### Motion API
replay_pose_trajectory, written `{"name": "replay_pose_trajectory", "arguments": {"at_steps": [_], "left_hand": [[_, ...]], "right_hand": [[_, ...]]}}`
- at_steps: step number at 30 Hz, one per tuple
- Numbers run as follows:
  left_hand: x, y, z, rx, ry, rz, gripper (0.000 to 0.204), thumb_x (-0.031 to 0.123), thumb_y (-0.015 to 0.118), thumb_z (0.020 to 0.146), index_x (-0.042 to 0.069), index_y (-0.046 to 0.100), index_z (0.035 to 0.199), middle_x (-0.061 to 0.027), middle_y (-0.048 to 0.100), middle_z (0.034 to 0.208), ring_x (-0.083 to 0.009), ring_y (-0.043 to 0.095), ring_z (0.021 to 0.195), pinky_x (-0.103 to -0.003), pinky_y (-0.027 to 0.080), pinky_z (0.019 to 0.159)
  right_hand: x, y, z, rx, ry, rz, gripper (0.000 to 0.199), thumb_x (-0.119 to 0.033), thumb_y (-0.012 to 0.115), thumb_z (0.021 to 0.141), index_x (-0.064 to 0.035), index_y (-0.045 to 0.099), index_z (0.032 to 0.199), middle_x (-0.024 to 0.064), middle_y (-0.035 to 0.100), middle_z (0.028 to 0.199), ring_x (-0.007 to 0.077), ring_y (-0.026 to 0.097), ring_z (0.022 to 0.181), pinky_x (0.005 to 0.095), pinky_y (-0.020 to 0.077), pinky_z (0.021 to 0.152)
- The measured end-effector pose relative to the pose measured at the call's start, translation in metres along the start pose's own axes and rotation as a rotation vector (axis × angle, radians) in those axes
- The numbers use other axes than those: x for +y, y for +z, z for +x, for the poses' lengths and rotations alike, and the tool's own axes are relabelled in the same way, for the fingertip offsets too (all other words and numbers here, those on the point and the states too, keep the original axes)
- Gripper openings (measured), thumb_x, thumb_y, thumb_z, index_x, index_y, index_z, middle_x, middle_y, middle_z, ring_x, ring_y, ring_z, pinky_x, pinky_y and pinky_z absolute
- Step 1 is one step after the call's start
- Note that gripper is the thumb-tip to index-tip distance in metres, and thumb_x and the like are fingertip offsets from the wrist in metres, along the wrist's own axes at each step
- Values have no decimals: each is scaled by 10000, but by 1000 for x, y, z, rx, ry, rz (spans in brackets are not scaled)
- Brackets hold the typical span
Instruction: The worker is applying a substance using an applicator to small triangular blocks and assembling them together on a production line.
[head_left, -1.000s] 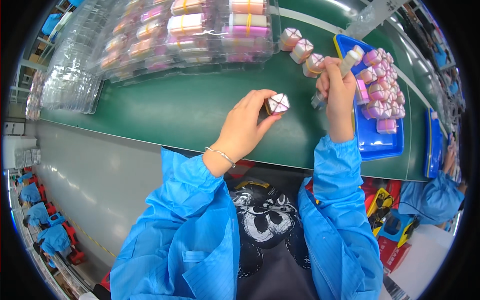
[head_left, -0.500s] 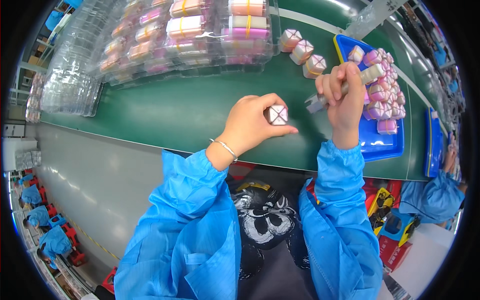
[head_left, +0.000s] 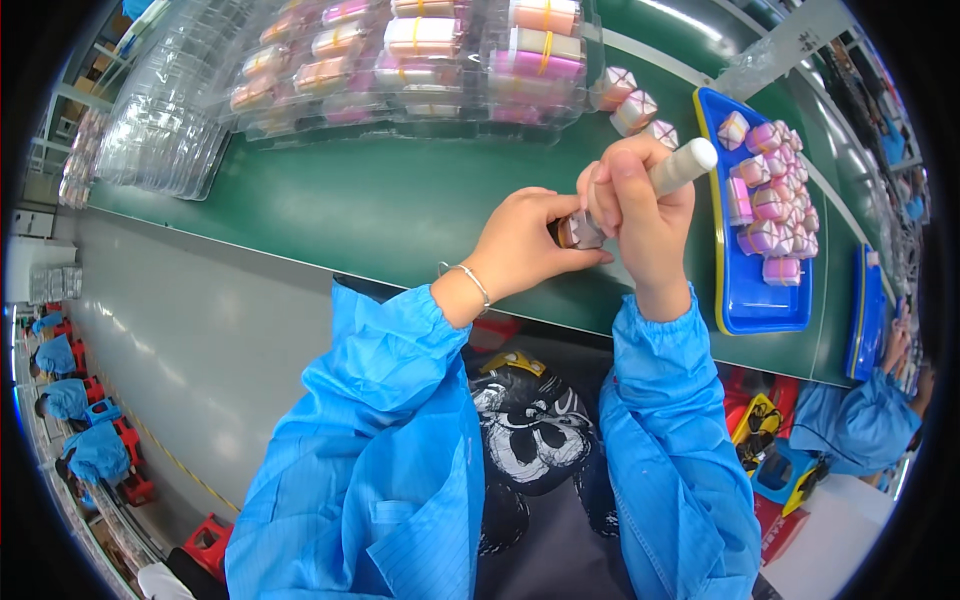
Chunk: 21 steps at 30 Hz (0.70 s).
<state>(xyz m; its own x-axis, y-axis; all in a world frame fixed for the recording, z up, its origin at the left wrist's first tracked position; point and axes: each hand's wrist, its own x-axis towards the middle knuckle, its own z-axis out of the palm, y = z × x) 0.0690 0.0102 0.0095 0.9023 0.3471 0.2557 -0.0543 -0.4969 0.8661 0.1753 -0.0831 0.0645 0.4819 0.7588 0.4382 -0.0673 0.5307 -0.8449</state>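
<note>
My left hand is closed around a small wrapped block, its end facing up over the green table. In the earlier frame that end is white with crossed folds; now it is mostly covered. Clenched in my right hand is a hand tool with a thick, pale, round-ended handle and a greyish metal-looking head. That head meets the top of the block between my left thumb and fingers; the exact contact is hidden. Both hands are nearly touching.
To the right, a blue tray holds many pink and white wrapped blocks. Several loose blocks stand beyond my right hand. Clear plastic trays of banded bundles lie at the back, with stacked clear trays leftward. A co-worker's blue sleeve shows at right.
My right hand has brought the tool left and down from beside the blue tray onto the block's end. My left hand still holds the block. The view has shifted slightly.
</note>
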Motion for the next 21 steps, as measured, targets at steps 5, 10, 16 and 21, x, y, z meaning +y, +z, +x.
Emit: {"name": "replay_pose_trajectory", "arguments": {"at_steps": [5, 10, 16, 21], "left_hand": [[4, 4, -2, 83, 2, 8, 319, 334, 823, 663, 122, 688, 859, -73, 623, 705, -279, 598, 720, -389, 487, 684], [4, 8, -3, 129, 45, 123, 289, 318, 813, 665, 123, 663, 816, -72, 616, 681, -282, 600, 681, -394, 488, 664], [2, 9, -5, 152, 53, 166, 272, 314, 808, 666, 134, 649, 792, -59, 610, 653, -282, 603, 658, -390, 485, 650], [6, 10, -5, 196, 135, 138, 270, 309, 807, 676, 134, 647, 806, -52, 615, 655, -266, 616, 667, -383, 484, 645]], "right_hand": [[0, 7, -6, 77, -11, -240, 156, -132, 625, 952, -7, 626, 860, -12, 555, 645, 31, 481, 543, 205, 382, 508], [0, 16, -15, 240, 11, -214, 175, -156, 661, 935, -8, 644, 843, -6, 576, 661, 29, 490, 549, 199, 368, 480], [0, 28, -11, 335, 27, -267, 187, -149, 693, 912, -6, 644, 802, -10, 569, 641, 29, 484, 535, 200, 361, 466], [2, 25, -16, 360, -19, -276, 177, -139, 705, 901, -8, 650, 795, -10, 569, 622, 39, 495, 526, 205, 361, 462]]}}
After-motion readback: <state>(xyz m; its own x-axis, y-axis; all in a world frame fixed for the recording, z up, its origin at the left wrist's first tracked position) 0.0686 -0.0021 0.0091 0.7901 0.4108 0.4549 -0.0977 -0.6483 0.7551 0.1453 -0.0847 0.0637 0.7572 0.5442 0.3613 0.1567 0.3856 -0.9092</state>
